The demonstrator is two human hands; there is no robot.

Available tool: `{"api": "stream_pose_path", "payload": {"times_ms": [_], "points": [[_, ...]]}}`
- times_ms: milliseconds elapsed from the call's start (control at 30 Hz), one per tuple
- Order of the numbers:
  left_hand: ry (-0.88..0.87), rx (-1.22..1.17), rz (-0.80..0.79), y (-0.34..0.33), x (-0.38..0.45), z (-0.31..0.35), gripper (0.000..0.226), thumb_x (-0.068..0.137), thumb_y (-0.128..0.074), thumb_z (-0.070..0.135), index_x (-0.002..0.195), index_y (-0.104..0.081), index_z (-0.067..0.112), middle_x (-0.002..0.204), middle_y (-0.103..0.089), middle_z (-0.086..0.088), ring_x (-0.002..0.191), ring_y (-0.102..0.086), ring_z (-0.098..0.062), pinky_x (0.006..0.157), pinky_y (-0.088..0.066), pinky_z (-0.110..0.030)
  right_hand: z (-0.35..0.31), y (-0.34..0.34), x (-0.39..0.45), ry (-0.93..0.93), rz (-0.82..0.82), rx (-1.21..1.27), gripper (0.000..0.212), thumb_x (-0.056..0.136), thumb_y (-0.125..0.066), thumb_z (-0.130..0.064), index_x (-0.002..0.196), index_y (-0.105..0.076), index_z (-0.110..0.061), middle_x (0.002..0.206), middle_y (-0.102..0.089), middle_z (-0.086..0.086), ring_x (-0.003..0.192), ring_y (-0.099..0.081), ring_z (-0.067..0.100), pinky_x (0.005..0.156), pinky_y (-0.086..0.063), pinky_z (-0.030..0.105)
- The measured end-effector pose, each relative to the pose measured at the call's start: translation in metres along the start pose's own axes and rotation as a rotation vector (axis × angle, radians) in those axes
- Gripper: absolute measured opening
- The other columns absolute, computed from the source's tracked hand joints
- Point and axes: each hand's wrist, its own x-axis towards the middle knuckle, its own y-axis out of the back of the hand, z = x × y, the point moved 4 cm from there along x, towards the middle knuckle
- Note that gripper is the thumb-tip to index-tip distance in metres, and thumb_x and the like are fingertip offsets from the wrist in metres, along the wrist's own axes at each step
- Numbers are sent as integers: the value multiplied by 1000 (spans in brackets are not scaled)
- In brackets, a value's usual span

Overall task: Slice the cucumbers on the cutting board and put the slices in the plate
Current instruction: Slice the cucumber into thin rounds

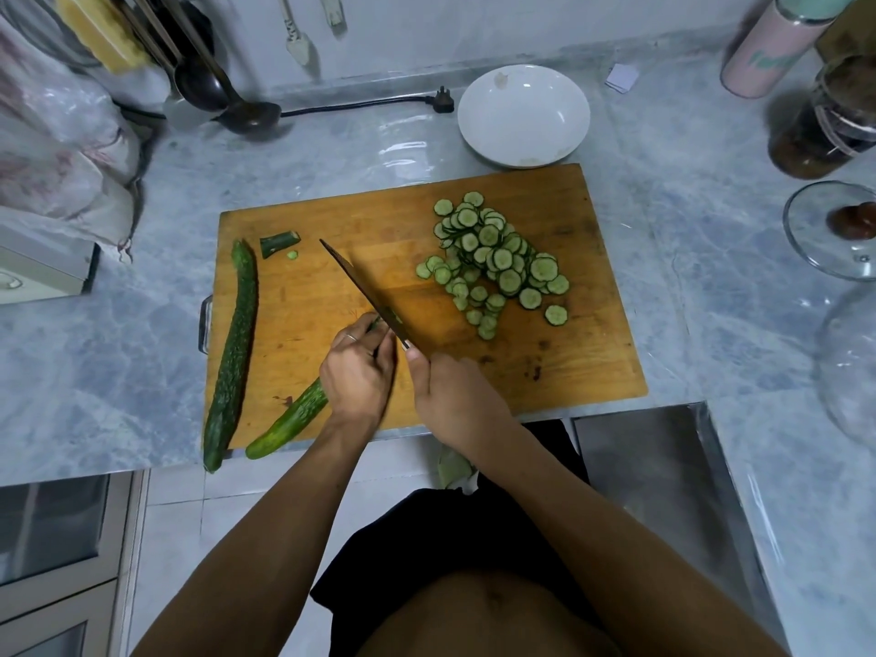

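The right hand (455, 395) has its grip closed around the handle of a knife (365, 294), the forefinger laid along the blade's back and the blade angled up and to the left across the cutting board (545, 372). The left hand (358, 377) has its grip curled down over the cut end of a cucumber (289, 426), fingertips tucked right beside the blade; this cucumber's uncut end juts past the board's near edge. The white plate (524, 116) stands on the counter (332, 149) just beyond the board's far edge, holding no slices. A heap of thin round slices (493, 263) lies on the board's right half. A second, whole cucumber (232, 353), dark and bumpy, lies along the board's left edge, with a short cut stub (279, 243) near its far tip.
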Motion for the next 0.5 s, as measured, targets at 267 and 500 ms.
{"api": "stream_pose_path", "payload": {"times_ms": [267,500], "points": [[-9,-6,38,3,-1,2,28,91,-58,27,103,-79,14,115,-73,-2,101,-68,-25,76,-55,-31,5,7,-4,46,21,-27,54,106,-19,-50,78,-51,-15,71,-52,2,74,-55,25,66,-35,32],[2,-35,5,3,0,0,27,91,-58,25,103,-79,14,121,-71,-2,104,-67,-26,78,-54,-33,3,10,-21,73,37,-13,51,106,-22,-48,78,-51,-16,66,-49,-3,65,-50,17,65,-34,31]]}}
